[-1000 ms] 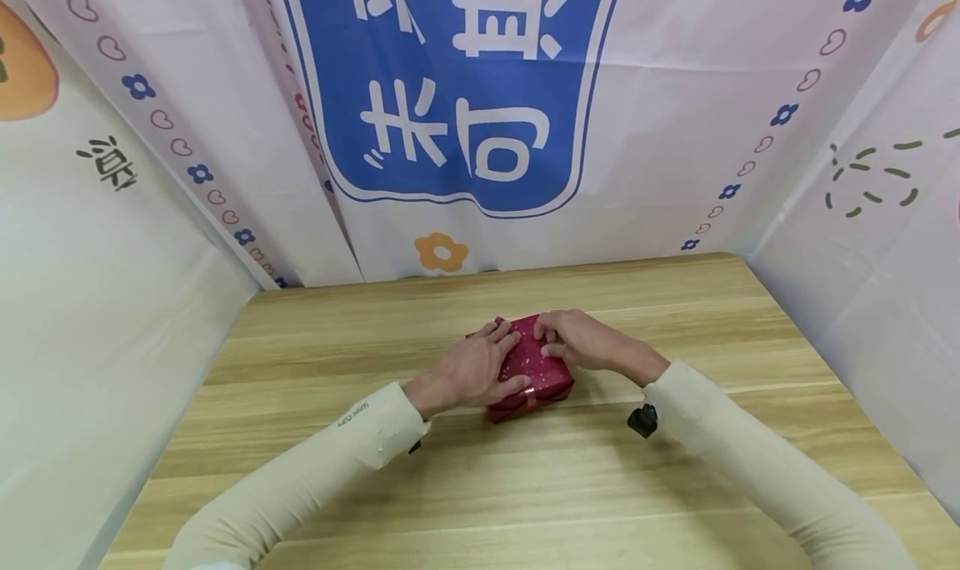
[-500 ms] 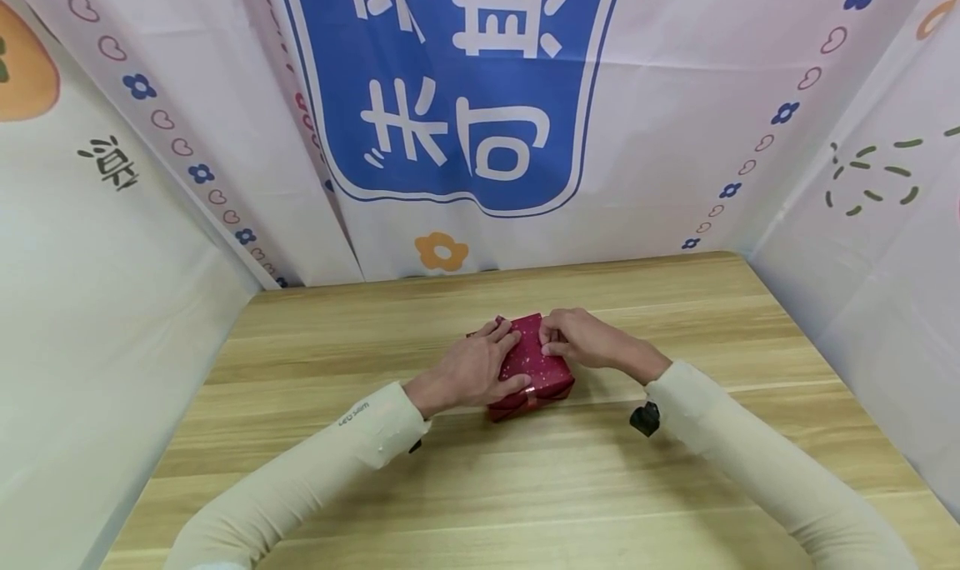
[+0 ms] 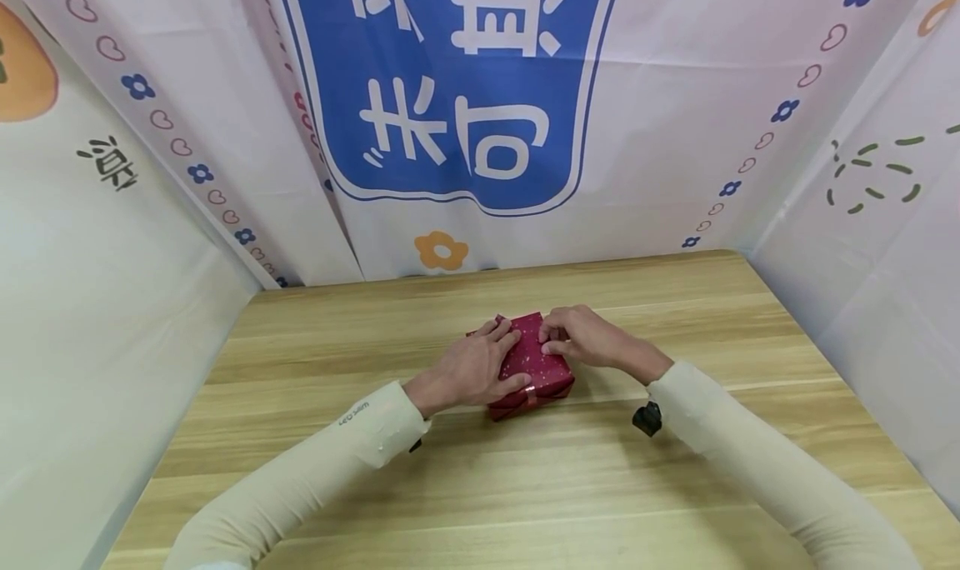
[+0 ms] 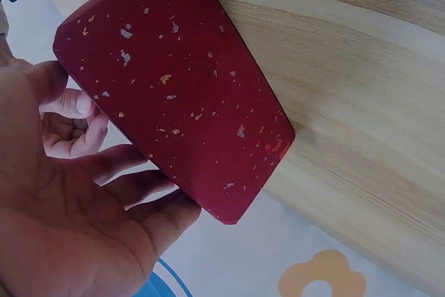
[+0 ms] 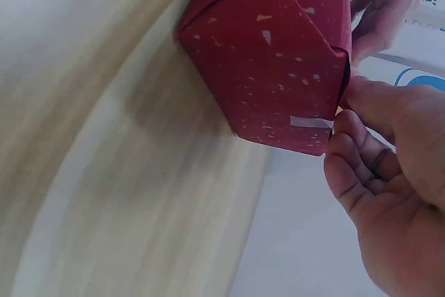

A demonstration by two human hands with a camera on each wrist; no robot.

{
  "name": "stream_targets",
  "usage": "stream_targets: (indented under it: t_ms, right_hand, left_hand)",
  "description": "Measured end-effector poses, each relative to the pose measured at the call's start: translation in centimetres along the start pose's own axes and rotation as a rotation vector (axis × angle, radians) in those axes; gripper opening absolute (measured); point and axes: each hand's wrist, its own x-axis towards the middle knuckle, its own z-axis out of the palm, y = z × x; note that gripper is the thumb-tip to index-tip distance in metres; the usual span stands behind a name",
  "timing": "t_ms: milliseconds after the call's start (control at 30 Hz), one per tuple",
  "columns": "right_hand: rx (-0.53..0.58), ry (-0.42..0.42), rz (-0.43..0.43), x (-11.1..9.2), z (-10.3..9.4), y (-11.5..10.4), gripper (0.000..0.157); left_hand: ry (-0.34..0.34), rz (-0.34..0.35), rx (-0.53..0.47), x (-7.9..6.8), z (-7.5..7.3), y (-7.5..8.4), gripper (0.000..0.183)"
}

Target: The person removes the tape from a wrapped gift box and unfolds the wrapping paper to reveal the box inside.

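While left hand [image 3: 467, 373] stays, right hand [image 3: 583, 337] edges outward; box [image 3: 536, 358] unmoved

Speckled red wrapped box [image 3: 542, 363] on wooden table [image 3: 480, 487]

Left hand [image 3: 471, 371] splayed—right hand [image 3: 583, 337] curled.

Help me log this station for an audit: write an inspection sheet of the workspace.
Surface: wood-grain table.
Job's things: red gift-wrapped box with gold and silver flecks, on the table; translucent tape strip on one side.
Clutter: nothing seen.
Grippers: left hand rests spread on the box; right hand touches its right edge, whether pinching is unclear.
Cables: nothing seen.
Surroundings: printed white hangings behind and at both sides, the back one bearing a blue panel.
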Motion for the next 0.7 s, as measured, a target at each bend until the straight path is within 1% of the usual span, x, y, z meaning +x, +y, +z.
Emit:
stream_targets:
  t_ms: [133, 233, 300, 400, 467, 533, 700]
  right_hand:
    - [-0.01, -0.04, -0.023, 0.2, -0.2, 0.2, 0.008]
    - [0.003, -0.055, -0.032, 0.1, -0.1, 0.4, 0.004]
    - [0.023, -0.042, -0.035, 0.0, 0.0, 0.7, 0.009]
    - [0.064, 0.001, -0.032, -0.3, 0.3, 1.1, 0.015]
    - [0.08, 0.027, -0.027, -0.4, 0.5, 1.4, 0.011]
    - [0.094, 0.033, -0.023, -0.4, 0.5, 1.6, 0.006]
    - [0.093, -0.009, -0.044, 0.0, 0.1, 1.4, 0.005]
  left_hand:
    - [-0.004, -0.007, -0.005, 0.0, 0.1, 0.0, 0.08]
    - [-0.009, -0.011, -0.005, 0.0, 0.1, 0.0, 0.08]
    - [-0.01, -0.013, -0.001, 0.0, 0.2, 0.0, 0.08]
    - [-0.007, -0.014, 0.005, 0.1, 0.2, 0.1, 0.08]
    - [-0.005, -0.013, 0.007, 0.1, 0.2, 0.1, 0.08]
    - [-0.006, -0.011, 0.008, 0.2, 0.3, 0.1, 0.08]
    - [-0.013, -0.015, 0.009, 0.2, 0.2, 0.0, 0.08]
